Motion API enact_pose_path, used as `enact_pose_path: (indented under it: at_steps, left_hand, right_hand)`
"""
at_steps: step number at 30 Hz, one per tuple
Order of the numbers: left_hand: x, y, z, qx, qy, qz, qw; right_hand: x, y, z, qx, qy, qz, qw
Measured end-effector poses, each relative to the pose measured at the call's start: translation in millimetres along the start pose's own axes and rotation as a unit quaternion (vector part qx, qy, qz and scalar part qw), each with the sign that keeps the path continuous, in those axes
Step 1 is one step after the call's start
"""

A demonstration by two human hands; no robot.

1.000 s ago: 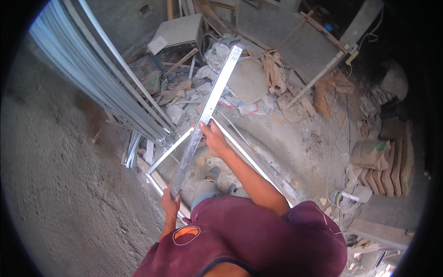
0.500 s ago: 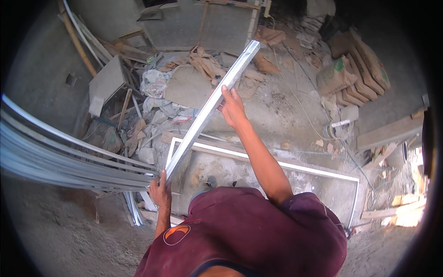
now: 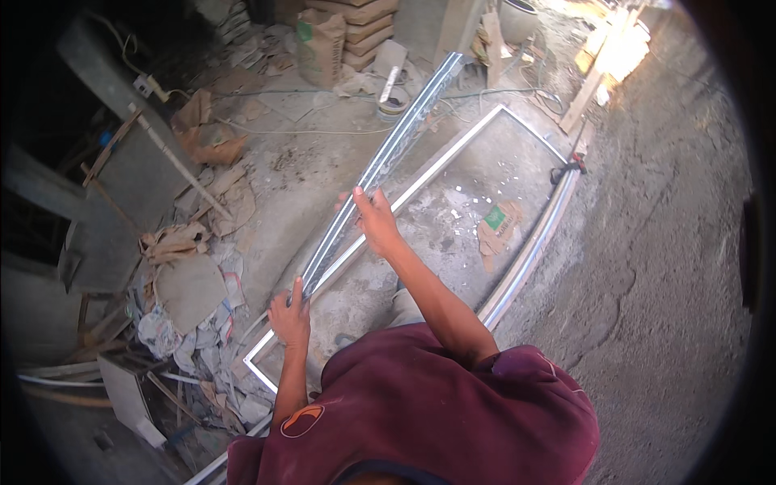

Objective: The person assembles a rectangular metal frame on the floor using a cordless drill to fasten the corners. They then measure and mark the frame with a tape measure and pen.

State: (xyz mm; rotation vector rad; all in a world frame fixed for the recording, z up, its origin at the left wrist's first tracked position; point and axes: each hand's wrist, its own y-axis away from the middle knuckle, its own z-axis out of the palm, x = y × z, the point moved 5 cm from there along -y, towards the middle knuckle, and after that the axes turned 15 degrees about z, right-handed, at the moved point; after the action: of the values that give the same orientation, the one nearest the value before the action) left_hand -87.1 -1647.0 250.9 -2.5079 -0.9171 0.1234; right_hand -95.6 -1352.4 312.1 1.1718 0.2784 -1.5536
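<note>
A long silver metal channel [image 3: 409,129] slants away from me, its lengthwise ridges showing. My left hand [image 3: 291,319] grips the near end, with the index finger stretched along it. Farther up, my right hand [image 3: 376,222] is closed around the channel with the thumb on top. Beneath it on the floor lies a long rectangular white frame [image 3: 436,167], passing under the channel near my left hand. Whether the channel touches the frame there, I cannot tell.
Silver metal lengths [image 3: 529,246] lie along the frame's right side, with a red and black tool [image 3: 572,166] at their far end. Stacked brown sacks [image 3: 321,48], a tape-like roll [image 3: 394,103] and cables lie beyond. Rubble and crumpled bags [image 3: 194,315] cover the left.
My view has turned right, away from the bundle of metal lengths at left. The channel has rolled, showing a ridged side instead of its smooth bright face. Both hands still hold it.
</note>
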Motion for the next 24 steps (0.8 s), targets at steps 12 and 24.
enact_pose_path:
  at_steps: [12,24]
  left_hand:
    - [117.3,-34.3,65.2,-0.161,0.243,0.025,0.956]
    - [169.6,314.8,-81.3,-0.241,0.098,-0.538,0.802]
  right_hand:
    - [-155.2,-30.0,-279.1,0.231,-0.037,-0.053,0.971]
    - [222.0,-60.7,-133.8,-0.053,0.267,0.445,0.853]
